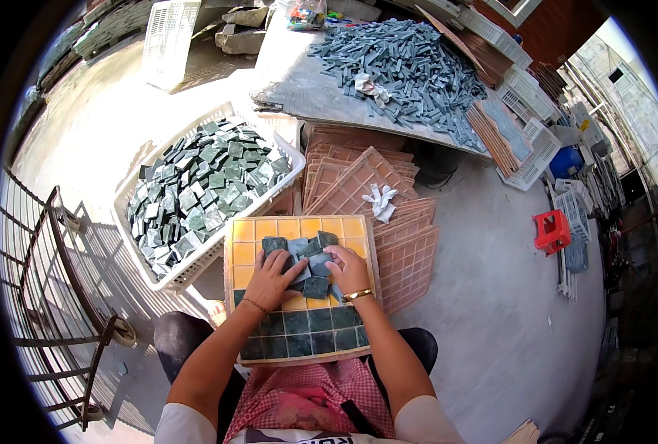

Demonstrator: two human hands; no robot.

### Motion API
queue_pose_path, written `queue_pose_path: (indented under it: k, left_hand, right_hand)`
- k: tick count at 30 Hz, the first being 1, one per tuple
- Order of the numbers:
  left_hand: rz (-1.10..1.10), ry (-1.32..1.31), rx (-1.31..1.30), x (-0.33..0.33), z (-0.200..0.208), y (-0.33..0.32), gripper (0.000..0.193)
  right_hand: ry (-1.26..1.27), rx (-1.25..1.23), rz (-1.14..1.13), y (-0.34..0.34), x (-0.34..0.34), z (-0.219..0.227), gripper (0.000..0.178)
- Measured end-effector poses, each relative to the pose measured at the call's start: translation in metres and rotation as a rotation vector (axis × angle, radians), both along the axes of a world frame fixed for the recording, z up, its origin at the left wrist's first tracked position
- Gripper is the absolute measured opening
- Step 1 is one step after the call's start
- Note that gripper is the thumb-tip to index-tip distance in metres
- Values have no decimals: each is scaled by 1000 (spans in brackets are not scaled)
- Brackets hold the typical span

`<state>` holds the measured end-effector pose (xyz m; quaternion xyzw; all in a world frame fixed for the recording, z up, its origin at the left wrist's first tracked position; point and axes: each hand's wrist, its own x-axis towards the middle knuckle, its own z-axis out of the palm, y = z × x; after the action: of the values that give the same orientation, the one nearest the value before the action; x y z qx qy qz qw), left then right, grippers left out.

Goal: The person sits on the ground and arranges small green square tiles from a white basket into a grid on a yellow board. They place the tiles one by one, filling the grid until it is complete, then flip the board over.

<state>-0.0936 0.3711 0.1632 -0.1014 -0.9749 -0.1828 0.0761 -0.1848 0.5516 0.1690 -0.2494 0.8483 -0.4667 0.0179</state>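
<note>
Loose green tiles (316, 287) heaped mid-tray, on yellow gridded tray (244, 251) across person's lap. Left hand (270, 280) spread, fingers apart over pile's left side. Right hand (347, 270) curled at pile's right; cannot tell if gripping. Set tiles (319, 320) fill near rows. White crate (203, 259) beyond left, piled with more.

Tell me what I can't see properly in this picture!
In the head view:
Parts of the loose tiles: covered by the left hand and right hand.
The crate's bottom: hidden by heaped tiles.
The black rack's far side: cut off by the dark rim.
</note>
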Motion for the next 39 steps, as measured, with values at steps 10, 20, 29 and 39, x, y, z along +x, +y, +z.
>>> queue_pose_path:
  k: [10,20,29,39]
  left_hand:
    - [164,109,37,19,14,21,51]
    - [132,-38,-106,11,8,52,66]
    - [131,49,-123,5,16,79,61]
    - [203,-214,40,-21,-4,122,61]
  right_hand:
    - [-364,-238,-84,70,-39,-15,20]
    - [-179,235,269,84,-13,16,30]
    - [-24,532,169,96,0,8,54]
    - [-18,557,189,98,-1,12,51]
